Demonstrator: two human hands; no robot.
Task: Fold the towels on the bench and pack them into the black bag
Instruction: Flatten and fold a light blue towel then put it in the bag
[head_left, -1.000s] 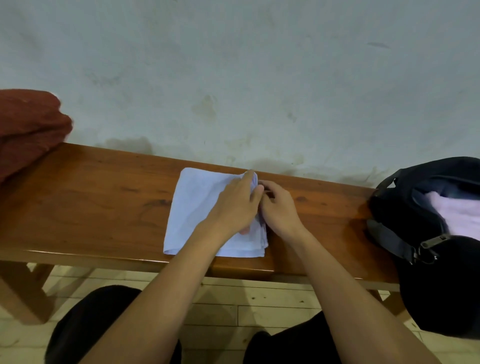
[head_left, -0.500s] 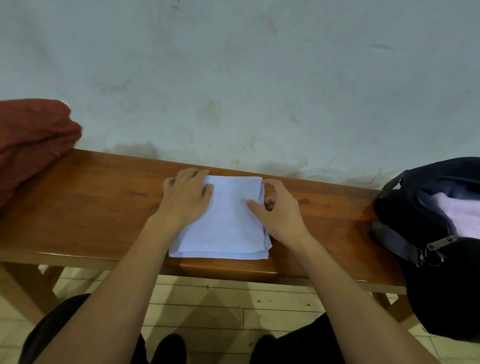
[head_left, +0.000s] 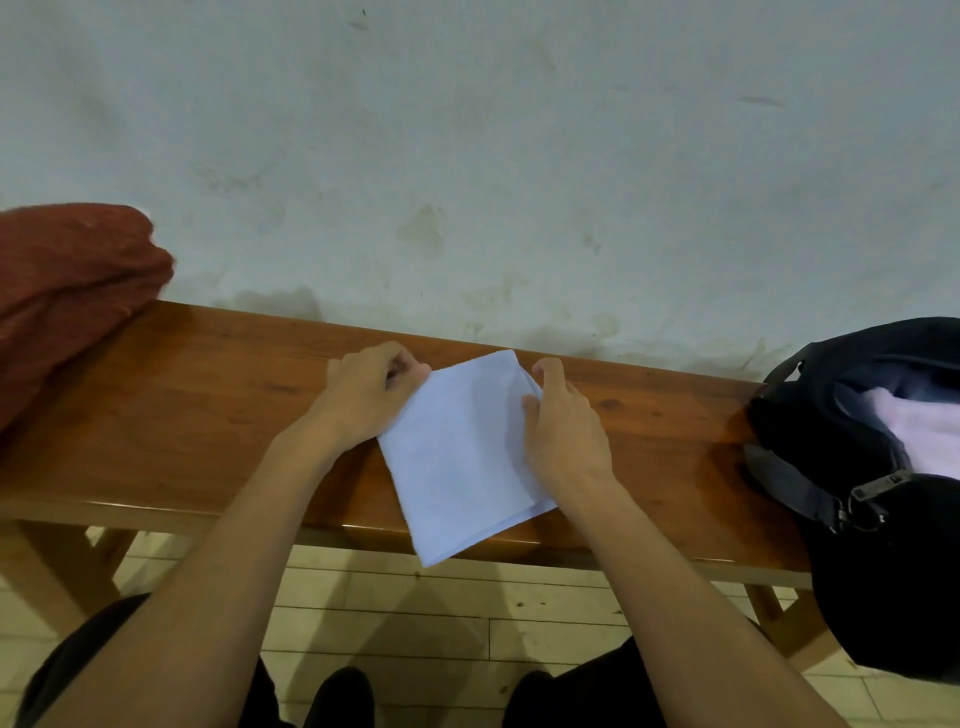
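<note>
Nearest to the camera, the lower corner of the folded white towel (head_left: 460, 447) is seen to hang a little over the front edge of the tabletop (head_left: 182, 415), above the floor. The towel is turned at an angle: its long axis runs from this near corner up and slightly to the right, toward the wall, so the folded piece lies skewed to the bench and not square to it.

The towel is held on both sides. On its right edge it is pinched by the right hand (head_left: 563, 431), the thumb on top and the fingers curled around the stacked layers. At its upper left corner it is gripped by the left hand (head_left: 363, 397), with the fingers curled in; how much cloth is inside them cannot be told. Both hands are therefore closed on the same towel, which lies between them, partly lifted, as it is judged.

Farther to the right, well apart from the towel, the black bag (head_left: 857, 467) stands open on the end of the tabletop, and a pale pink cloth (head_left: 919, 431) is already seen inside. The bag lies on the side of the right hand, which is clearly the nearer one, so a carry to the right is expected. Far to the left, a red cloth (head_left: 67, 291) is heaped at the other end.
</note>
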